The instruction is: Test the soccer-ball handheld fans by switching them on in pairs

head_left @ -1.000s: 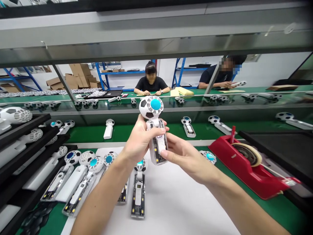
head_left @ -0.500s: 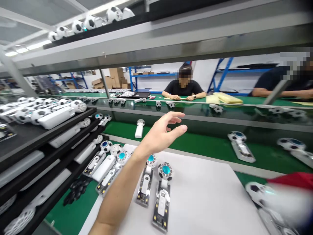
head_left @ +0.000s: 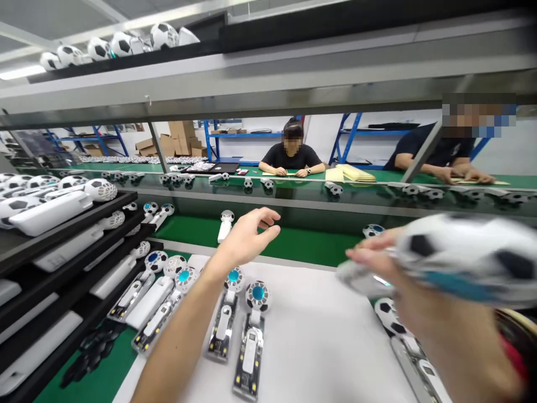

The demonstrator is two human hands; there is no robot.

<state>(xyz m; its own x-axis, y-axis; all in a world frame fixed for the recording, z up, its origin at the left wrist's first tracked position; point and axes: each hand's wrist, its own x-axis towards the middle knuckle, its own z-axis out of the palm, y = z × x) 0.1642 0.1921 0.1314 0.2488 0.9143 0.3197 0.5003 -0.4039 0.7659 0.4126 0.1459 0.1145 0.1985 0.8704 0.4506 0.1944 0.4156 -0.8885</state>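
Right hand (head_left: 413, 291): fingers (head_left: 364, 255) curled around a blurred soccer-ball handheld fan (head_left: 465, 258), held up at right. Left hand (head_left: 249, 235): empty, fingers spread, above a clear-backed fan (head_left: 249, 358) on a white sheet (head_left: 319, 341) on the green tabletop (head_left: 268, 243).

My right hand (head_left: 419, 296) grips a soccer-ball fan (head_left: 465, 257) close to the lens. It has a white head with black patches and a blue centre, and its pale handle (head_left: 361, 277) points left, though motion blur is heavy and I can't make out finer detail. My left hand (head_left: 247, 235) is open and empty, its fingers spread just above two matching fans (head_left: 251, 341) lying side by side on a white sheet (head_left: 310, 336). Each has a transparent body showing a circuit board, a white inner piece and a teal-centred ball head.
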